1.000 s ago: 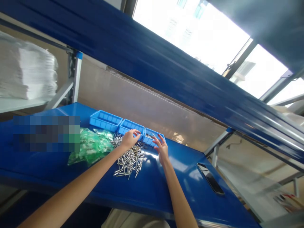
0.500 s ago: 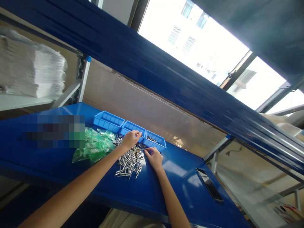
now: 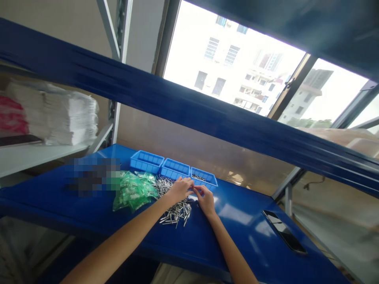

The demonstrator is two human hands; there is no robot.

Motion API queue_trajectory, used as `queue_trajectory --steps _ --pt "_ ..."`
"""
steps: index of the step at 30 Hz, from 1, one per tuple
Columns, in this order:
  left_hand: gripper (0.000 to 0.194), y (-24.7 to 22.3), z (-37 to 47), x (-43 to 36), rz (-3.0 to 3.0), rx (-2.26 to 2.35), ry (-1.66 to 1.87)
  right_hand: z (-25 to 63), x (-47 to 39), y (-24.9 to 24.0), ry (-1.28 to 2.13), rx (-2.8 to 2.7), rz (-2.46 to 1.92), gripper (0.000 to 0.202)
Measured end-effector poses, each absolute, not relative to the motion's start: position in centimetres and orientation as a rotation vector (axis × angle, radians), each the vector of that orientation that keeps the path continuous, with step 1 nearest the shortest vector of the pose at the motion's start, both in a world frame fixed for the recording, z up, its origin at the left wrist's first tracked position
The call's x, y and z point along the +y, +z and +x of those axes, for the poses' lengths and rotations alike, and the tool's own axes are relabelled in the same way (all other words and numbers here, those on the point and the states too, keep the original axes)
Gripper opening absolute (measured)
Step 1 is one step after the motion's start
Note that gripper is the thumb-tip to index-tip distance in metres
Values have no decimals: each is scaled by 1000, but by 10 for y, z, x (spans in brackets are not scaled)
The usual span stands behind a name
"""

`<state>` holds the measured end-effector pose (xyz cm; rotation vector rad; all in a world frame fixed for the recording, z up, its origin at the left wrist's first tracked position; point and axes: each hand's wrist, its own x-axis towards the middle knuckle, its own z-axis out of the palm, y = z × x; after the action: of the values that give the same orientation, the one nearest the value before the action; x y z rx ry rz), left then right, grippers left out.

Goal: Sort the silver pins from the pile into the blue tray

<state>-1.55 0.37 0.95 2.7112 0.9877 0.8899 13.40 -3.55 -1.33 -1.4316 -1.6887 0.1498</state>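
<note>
Metal rods (image 3: 175, 217) heaped on blue table (image 3: 194, 246), partly hidden by my left hand (image 3: 180, 189); more lie in the right bin (image 3: 211, 183). My fingers bent, tips meeting or nearly meeting those of my right hand (image 3: 206, 200); can't tell whether either grips a rod. Green bags (image 3: 134, 192) too blurred to read. Pixel blocks (image 3: 94, 176) mask something beside them.

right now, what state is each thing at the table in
Left hand: fingers bent, grip unclear
Right hand: fingers curled, grip unclear
Loose silvery metal rods: heaped
Left blue plastic bin: open
Middle blue plastic bin: open
Right blue plastic bin: open, holding similar rods
Thin green plastic bags: heaped
Black rectangular phone: lying flat
</note>
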Motion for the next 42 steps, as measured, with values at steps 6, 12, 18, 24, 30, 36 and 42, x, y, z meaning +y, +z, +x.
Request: queue_trajectory --steps 6,12,18,24,30,36,42 --pt "10 12 -24 10 2620 1012 1058 136 -35 -13 164 -1654 -1373 31" --pt "9 9 -25 14 2675 1026 1019 135 -31 -16 118 -1624 -1386 31" --pt "8 9 -30 17 2759 1018 1100 122 -36 -19 14 -1750 -1515 20" --pt "23 30 -45 2 2813 1129 1230 112 -45 -22 -80 -1644 -1606 17" --pt "33 34 -76 -43 2868 1198 1364 112 -59 -21 -160 -1485 -1773 16" --pt "33 37 -115 -78 2933 1338 1245 118 -80 -19 -91 -1407 -1821 16" --pt "34 78 -123 -106 3047 1416 1156 133 -94 -21 154 -1394 -1775 22"
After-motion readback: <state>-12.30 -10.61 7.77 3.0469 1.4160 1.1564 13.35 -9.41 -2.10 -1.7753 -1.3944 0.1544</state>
